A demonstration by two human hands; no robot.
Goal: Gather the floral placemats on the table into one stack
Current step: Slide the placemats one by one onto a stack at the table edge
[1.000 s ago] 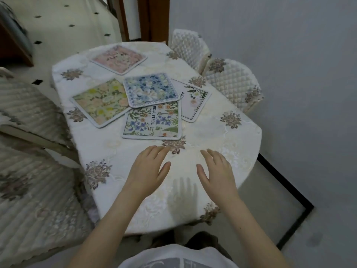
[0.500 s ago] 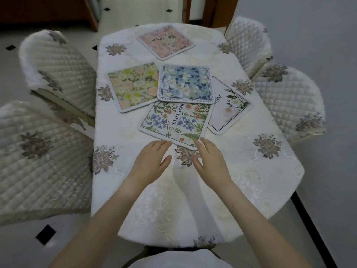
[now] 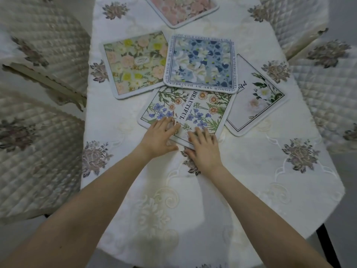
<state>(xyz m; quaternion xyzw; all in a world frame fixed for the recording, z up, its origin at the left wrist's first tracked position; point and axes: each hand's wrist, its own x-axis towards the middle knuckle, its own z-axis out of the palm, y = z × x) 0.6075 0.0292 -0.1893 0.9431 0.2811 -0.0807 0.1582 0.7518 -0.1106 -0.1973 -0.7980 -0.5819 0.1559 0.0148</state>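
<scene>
Both my hands, left hand [image 3: 161, 135] and right hand [image 3: 203, 146], lie spread flat on the nearest placemat [image 3: 193, 111], gripping nothing, probably to slide it; four others overlap or lie nearby on the worktop [image 3: 251, 161].

Five floral placemats are spread flat: the "BEAUTIFUL" mat [image 3: 195, 111] nearest; the blue mat [image 3: 201, 63] overlapping its far edge; the yellow mat [image 3: 135, 62] left, the white mat [image 3: 257, 97] right, the pink mat [image 3: 181, 8] farthest.

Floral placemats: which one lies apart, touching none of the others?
The pink floral placemat at the table's far end; the other four overlap in one cluster.
</scene>
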